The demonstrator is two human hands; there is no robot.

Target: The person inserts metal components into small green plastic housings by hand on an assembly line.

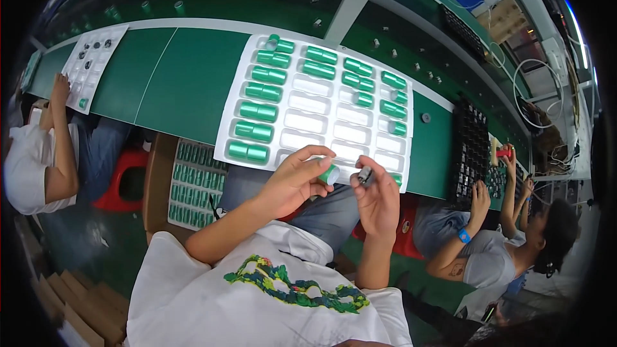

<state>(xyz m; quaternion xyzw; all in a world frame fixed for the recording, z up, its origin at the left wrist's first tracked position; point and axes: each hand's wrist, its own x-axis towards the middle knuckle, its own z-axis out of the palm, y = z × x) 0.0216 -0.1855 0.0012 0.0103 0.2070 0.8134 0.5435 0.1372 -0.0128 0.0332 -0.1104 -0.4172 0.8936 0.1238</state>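
Note:
Over the near edge of a white compartment tray (306,121), my left hand (297,178) is closed round a green cylindrical tube (330,174), its pale round end turned to the right. Just right of it, my right hand (378,198) pinches a small dark-and-silver cylindrical part (364,175) between thumb and fingers. The two pieces are apart. Shiny green tubes (259,111) lie in the tray's left column and in upper compartments of the other columns. Several compartments in the middle columns hold nothing.
Below the bench at left, a cardboard box (158,186) holds trays of green tubes (193,183). A person (48,154) works at far left by another white tray (96,58). At right, another person (491,250) handles parts by a black rack (469,154). Small parts (377,43) stand along the dark strip beyond.

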